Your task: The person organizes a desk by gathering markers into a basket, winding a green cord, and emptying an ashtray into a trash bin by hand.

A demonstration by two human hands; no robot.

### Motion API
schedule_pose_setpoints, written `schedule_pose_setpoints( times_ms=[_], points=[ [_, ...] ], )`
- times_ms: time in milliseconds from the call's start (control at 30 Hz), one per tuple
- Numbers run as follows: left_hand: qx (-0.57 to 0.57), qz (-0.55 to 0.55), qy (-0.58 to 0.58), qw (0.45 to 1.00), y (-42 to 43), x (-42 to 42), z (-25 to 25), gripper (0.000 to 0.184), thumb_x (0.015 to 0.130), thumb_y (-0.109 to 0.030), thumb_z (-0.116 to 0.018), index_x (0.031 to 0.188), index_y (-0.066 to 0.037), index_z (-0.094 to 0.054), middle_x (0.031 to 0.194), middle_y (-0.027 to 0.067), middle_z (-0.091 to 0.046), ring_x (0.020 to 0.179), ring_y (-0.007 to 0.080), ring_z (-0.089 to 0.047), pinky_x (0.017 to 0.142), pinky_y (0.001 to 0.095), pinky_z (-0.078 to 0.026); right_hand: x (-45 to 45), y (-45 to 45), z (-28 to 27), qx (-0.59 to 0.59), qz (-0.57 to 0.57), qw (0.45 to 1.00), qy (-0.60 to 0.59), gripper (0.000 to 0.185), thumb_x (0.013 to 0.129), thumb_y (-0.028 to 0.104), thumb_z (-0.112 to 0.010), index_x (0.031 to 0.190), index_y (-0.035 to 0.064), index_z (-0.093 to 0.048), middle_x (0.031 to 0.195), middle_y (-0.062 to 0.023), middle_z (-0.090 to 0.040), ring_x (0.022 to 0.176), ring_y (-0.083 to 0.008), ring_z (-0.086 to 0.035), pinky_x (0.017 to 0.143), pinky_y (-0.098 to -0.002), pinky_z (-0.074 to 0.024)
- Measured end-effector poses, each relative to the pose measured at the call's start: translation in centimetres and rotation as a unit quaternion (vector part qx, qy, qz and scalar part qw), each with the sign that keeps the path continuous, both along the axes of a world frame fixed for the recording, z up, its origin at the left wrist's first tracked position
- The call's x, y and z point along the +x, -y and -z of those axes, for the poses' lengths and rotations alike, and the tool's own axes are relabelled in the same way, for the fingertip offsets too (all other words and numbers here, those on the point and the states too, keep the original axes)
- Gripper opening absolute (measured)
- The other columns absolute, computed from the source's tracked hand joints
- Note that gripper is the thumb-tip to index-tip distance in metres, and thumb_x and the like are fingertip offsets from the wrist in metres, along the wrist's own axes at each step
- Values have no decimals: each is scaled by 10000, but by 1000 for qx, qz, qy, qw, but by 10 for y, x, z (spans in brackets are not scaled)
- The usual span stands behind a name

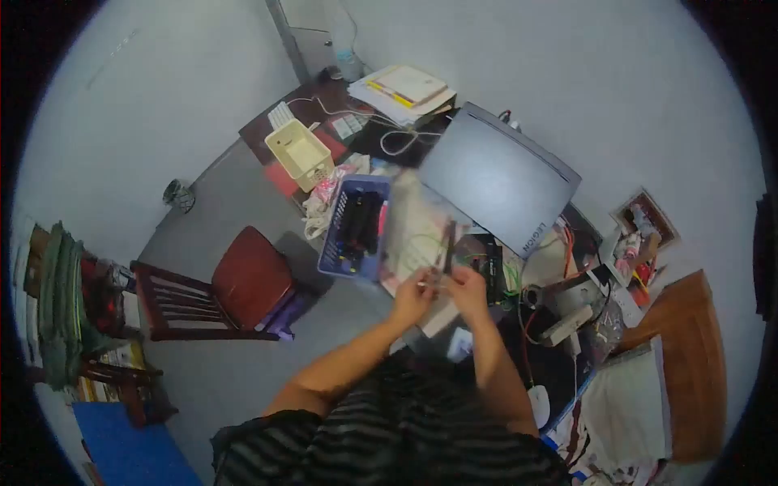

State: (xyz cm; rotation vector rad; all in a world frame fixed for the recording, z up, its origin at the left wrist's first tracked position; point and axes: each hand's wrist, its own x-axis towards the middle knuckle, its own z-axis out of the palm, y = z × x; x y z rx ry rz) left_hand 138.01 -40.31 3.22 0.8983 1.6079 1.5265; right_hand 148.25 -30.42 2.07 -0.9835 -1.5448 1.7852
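Both hands meet over the front edge of the desk. My left hand (415,296) is closed, its fingers pinched together on something too small to make out. Close beside it on the right, my right hand (468,293) is closed too, near the lower end of a dark, narrow object (450,243); what its fingers hold is blurred. A blue basket (327,261) with dark items inside stands left of the hands. Beyond them lies a grey Legion laptop (502,174) with its lid closed.
A cream basket (298,154) and a stack of papers (403,89) are at the back of the desk. Cables and a white mouse (539,403) lie on the right. A red chair (251,275) stands on the left, a wooden chair (693,364) on the right.
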Motion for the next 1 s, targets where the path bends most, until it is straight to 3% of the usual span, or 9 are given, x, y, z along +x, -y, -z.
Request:
schedule_pose_setpoints(
  times_ms=[167,267,367,400,500,533,633,767,1000],
  points=[
    [8,-108,-79,991,19,-74,-14,489,796,68,-483,1256,-69,-389,922,96,-540,769,178,-611,639,265,-502,-66,35,-40,-76,-47,995,-31,228,771,44,-608,962,-59,-536,819,-93,-593,675,-139,-589,555,-241,-488],
    [34,-172,-313,933,29,-127,9,527,787,78,-476,1276,-89,-375,901,95,-550,730,171,-611,620,266,-506,-101,46,-33,-99,-82,991,-34,262,778,64,-602,1001,-55,-531,834,-108,-598,702,-153,-603,541,-238,-472],
    [-39,-184,-130,974,36,-142,-21,522,779,83,-484,1271,-63,-383,905,97,-565,753,160,-603,635,266,-500,-136,52,-17,-78,-40,996,-5,282,772,78,-617,1007,-54,-535,851,-119,-603,720,-177,-607,579,-249,-481],
    [-63,-177,-86,978,36,-145,-38,500,785,46,-517,1263,-31,-388,935,107,-572,809,178,-590,673,274,-490,-142,53,-16,33,-36,999,-4,291,763,99,-634,995,-51,-542,872,-136,-609,723,-194,-611,625,-265,-486],
    [-17,-193,-348,917,29,-166,-17,495,776,-30,-575,1240,-6,-404,984,148,-568,887,262,-572,736,321,-473,-151,55,-16,197,0,979,55,313,759,113,-640,1005,-52,-538,882,-144,-613,736,-193,-613,663,-280,-488],
    [-89,-177,-423,884,32,-163,-29,476,753,-88,-606,1200,-24,-455,1061,194,-536,947,339,-533,811,370,-434,-149,56,-15,277,26,958,67,308,753,121,-642,997,-39,-542,868,-139,-620,753,-187,-615,670,-282,-487],
    [-69,-167,-489,854,27,-157,-26,424,736,-97,-609,1144,-42,-511,1100,213,-508,1000,357,-494,852,387,-402,-137,54,-22,211,34,974,78,275,744,159,-651,953,6,-558,858,-151,-619,764,-250,-618,680,-328,-480],
    [22,-108,-414,903,8,-126,-29,344,700,-37,-568,1043,-33,-560,1040,190,-534,962,352,-498,840,404,-393,-113,40,-1,246,90,962,75,212,741,131,-637,910,23,-568,825,-136,-619,747,-263,-615,667,-334,-480],
    [24,37,-317,947,-12,-57,-1,301,715,19,-549,1007,-45,-587,901,150,-568,701,234,-582,617,308,-479,-32,7,17,318,182,898,244,203,729,110,-599,905,13,-573,787,-168,-596,719,-320,-588,687,-378,-464]
  ],
)
